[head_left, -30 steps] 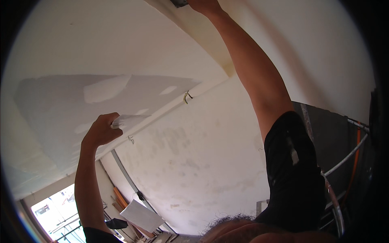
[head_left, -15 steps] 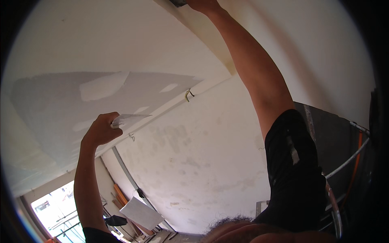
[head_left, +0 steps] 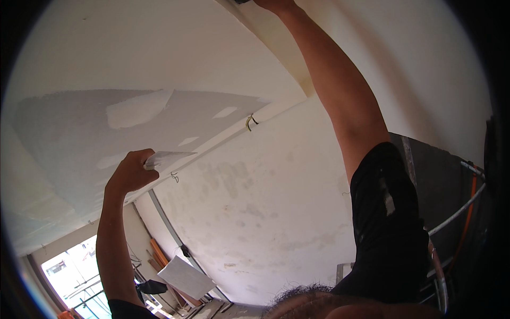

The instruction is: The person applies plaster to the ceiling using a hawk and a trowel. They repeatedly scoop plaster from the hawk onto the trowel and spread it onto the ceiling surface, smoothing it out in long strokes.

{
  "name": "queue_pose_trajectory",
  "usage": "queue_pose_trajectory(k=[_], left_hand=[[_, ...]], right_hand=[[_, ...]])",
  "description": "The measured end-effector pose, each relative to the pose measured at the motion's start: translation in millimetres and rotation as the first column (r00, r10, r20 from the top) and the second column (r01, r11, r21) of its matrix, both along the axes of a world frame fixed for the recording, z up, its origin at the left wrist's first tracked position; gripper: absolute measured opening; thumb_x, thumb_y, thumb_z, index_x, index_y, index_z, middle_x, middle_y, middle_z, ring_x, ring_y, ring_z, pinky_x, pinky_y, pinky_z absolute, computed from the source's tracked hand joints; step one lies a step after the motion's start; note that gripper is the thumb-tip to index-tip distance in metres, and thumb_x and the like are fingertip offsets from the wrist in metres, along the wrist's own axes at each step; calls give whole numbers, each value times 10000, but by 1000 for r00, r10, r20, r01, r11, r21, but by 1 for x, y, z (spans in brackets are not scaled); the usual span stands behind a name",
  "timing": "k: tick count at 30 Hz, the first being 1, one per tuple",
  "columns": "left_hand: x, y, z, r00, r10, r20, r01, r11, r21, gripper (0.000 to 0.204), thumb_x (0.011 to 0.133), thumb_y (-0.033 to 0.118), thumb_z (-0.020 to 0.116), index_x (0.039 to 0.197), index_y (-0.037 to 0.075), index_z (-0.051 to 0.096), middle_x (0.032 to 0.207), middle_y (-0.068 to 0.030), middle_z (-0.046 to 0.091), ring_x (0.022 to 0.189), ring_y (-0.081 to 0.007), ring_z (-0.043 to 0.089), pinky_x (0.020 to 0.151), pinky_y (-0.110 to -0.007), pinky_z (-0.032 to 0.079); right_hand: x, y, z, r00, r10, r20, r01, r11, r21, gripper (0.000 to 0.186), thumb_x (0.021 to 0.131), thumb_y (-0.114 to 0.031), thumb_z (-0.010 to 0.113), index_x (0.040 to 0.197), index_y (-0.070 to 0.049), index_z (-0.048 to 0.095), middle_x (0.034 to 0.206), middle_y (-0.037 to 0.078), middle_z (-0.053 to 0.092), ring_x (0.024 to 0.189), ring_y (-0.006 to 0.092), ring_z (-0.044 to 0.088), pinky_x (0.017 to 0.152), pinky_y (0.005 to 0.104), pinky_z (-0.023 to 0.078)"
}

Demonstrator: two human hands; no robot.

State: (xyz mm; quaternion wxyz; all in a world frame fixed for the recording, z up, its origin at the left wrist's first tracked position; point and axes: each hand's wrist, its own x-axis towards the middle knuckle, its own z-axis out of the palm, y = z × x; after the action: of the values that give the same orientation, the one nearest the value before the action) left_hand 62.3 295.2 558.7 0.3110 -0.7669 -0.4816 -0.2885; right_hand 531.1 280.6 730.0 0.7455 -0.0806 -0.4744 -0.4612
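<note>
My left hand [head_left: 132, 171] is raised under the ceiling, its fingers wrapped round the handle of a putty knife [head_left: 169, 158]. The wide, pale blade points right and stays apart from the ceiling surface. My right arm stretches far up to the top edge of the view, where only part of my right hand [head_left: 277, 5] shows. A dark piece [head_left: 242, 1] pokes out beside its fingers, cut off by the picture's edge, so its kind is hidden. That hand is up near the long edge between the white ceiling [head_left: 175, 42] and a yellowish recess [head_left: 276, 45].
A grey patch with white filler [head_left: 139, 111] spans the ceiling. Loose wires [head_left: 250, 122] hang along the joint with the blotchy wall [head_left: 265, 202]. A white board [head_left: 187, 277] and timber planks [head_left: 158, 252] lean below. Metal tubes [head_left: 458, 208] stand at the right, a bright opening [head_left: 79, 271] lower left.
My right hand has shifted slightly right and up, with less of the dark piece showing. My left hand holds the putty knife almost in place. The view has tilted a little.
</note>
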Motion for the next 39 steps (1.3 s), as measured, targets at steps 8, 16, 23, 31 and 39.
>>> queue_pose_trajectory(k=[8,16,23,31,39], left_hand=[[-4,-2,0,1000,-6,3,6,1000,-9,291,683,65,671,962,-15,643,775,-133,637,732,-238,574,745,-355,502],[-1,-7,-2,1000,22,19,-22,1000,-13,281,682,65,672,950,-14,639,780,-133,634,735,-234,572,747,-353,501],[1,-6,-3,1000,-9,14,9,1000,-15,264,684,68,667,933,-12,625,762,-129,611,722,-237,546,734,-347,493],[-5,-6,-8,999,30,38,-29,999,-23,272,685,71,669,940,-13,626,768,-132,614,719,-242,547,735,-353,497],[-13,3,-4,1000,28,4,-28,1000,-7,334,666,129,698,962,-20,657,807,-182,665,718,-290,613,716,-395,500]], right_hand=[[-8,-8,-8,999,33,2,-33,997,-67,754,1004,-360,637,1520,66,290,1434,345,498,1330,434,536,1107,486,447],[-9,-9,-10,998,55,26,-53,996,-74,762,998,-368,649,1515,64,295,1430,347,497,1323,430,539,1105,489,447],[0,-5,2,997,-61,-44,62,997,38,733,991,-340,667,1499,59,319,1409,336,516,1322,444,533,1095,492,449],[-20,9,5,999,-10,-37,16,989,148,609,974,-241,682,1426,46,393,1322,316,557,1230,454,561,1033,527,465],[-5,4,3,987,75,-139,-30,951,307,523,908,-95,685,1354,25,439,1264,298,582,1192,452,581,988,531,480]])
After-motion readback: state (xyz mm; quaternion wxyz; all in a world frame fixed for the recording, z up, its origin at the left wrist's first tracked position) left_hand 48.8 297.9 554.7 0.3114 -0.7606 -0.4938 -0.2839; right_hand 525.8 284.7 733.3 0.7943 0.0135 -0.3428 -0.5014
